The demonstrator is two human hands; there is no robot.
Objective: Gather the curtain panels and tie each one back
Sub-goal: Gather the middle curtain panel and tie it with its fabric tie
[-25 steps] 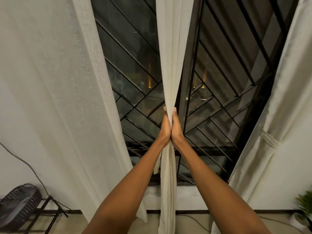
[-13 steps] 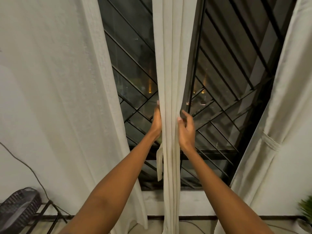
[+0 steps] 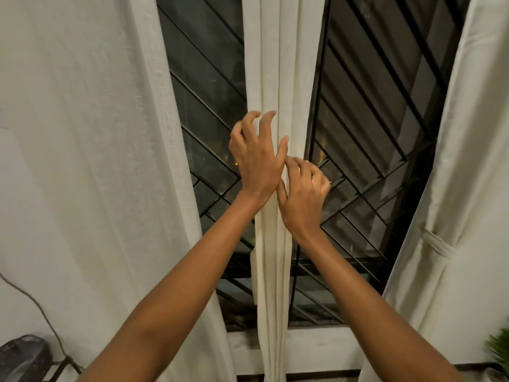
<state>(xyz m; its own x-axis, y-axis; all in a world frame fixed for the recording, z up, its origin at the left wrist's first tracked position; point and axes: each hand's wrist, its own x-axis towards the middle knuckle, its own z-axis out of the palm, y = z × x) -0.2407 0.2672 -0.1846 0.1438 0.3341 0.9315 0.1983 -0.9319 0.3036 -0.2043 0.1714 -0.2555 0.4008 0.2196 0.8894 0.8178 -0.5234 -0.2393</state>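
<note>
The middle curtain panel (image 3: 278, 64), cream and hanging in narrow folds, falls down the centre of the dark window. My left hand (image 3: 256, 158) lies across its front near the left edge, with bent fingers hooked into the folds and the thumb pressed on the fabric. Just below it, my right hand (image 3: 303, 194) curls its fingers round the panel's right edge. Under the hands the panel is drawn narrow. The left curtain panel (image 3: 82, 161) hangs loose and wide. The right curtain panel (image 3: 473, 133) is held in by a tie-back (image 3: 438, 245).
A black metal grille (image 3: 371, 119) covers the window behind the curtains, above a white sill (image 3: 316, 346). A dark fan (image 3: 22, 357) on a stand sits at the bottom left, with a cable (image 3: 35, 304) running up the wall. A green plant (image 3: 498, 351) is at the bottom right.
My hands were pressed together round the panel, then came apart to its two edges. Now the left hand has crossed over its front and the right hand has closed in below it.
</note>
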